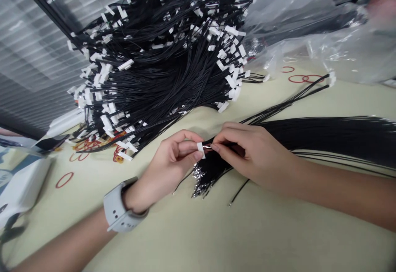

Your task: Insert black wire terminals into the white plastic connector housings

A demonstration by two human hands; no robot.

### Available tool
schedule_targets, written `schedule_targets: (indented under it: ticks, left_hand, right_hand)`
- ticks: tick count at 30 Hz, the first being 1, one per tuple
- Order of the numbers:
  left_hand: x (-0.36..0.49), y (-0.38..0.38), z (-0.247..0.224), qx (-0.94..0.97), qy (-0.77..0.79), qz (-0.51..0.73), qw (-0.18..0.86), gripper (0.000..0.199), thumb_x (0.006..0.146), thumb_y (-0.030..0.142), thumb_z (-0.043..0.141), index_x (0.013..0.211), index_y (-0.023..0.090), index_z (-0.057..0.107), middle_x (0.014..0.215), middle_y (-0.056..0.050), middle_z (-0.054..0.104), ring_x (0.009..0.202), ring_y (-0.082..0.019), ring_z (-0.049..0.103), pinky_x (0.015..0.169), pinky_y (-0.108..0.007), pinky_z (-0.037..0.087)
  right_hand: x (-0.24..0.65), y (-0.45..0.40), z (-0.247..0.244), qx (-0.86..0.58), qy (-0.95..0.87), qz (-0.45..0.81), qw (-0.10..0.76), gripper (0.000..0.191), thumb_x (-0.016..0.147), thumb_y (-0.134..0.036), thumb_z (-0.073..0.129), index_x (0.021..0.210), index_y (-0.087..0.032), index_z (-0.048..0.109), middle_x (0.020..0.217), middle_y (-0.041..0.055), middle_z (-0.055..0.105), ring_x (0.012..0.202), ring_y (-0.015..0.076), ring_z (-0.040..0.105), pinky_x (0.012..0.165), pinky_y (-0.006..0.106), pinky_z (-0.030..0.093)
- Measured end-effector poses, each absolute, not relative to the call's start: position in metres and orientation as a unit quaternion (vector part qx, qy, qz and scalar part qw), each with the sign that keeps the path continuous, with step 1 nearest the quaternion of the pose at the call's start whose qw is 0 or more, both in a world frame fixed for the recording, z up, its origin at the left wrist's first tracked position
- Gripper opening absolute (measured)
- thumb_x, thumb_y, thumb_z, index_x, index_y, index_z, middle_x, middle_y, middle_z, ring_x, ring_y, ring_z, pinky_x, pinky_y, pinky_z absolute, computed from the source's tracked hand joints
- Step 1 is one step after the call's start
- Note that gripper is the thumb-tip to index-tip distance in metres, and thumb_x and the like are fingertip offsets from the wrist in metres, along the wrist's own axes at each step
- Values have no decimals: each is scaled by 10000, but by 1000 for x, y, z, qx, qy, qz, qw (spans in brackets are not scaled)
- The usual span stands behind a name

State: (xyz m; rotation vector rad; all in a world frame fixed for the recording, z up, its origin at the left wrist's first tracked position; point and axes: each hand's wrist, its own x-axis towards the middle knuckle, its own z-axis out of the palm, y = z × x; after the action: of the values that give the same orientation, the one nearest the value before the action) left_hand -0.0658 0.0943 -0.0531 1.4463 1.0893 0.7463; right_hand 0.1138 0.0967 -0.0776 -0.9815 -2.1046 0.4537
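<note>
**White plastic connector (pixel 201 150) held at a black wire (pixel 210 141)**

Left hand (pixel 171 162) in a closed grip on the connector; right hand (pixel 247 152) pinched shut on the black wire beside it, both above a cream tabletop (pixel 247 230). Silver wire terminals (pixel 198 177) just below; a heap of black wires with white connectors (pixel 154 65) beyond.

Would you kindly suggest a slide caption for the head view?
Left hand holds a white connector; right hand pinches a black wire beside it.

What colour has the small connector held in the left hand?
White; the connector in the left hand shows best in the head view.
</note>
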Motion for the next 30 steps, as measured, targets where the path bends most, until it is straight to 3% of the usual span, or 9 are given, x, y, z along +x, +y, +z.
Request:
schedule_targets:
  ticks: [26, 28, 30]
  left_hand:
    - [-67, 92, -49, 644, 475, 268, 537, 82, 794, 175, 573, 848, 159, 514, 641, 7, 608, 486, -67, 352, 448, -207, 230]
    - [-67, 92, -49, 647, 472, 266, 536, 85, 795, 177, 574, 855, 167, 514, 629, 12, 600, 488, -76, 375, 446, -215, 230]
    - [-67, 92, -49, 648, 471, 265, 536, 89, 797, 167, 570, 860, 170, 507, 633, 13, 606, 494, -80, 401, 449, -216, 240]
  right_hand:
    - [113, 99, -81, -323, -845, 164, 394, 114, 828, -144, 529, 736, -149, 596, 635, -24, 509, 557, 71, 436, 520, 200, 326]
    - [114, 98, -80, -326, -839, 185, 395, 49, 825, -141, 534, 791, -167, 560, 625, -41, 506, 553, 68, 444, 522, 190, 335]
    - [115, 97, -80, -336, -826, 218, 396, 135, 810, -128, 545, 913, -194, 489, 606, -69, 494, 530, 63, 450, 511, 176, 342]
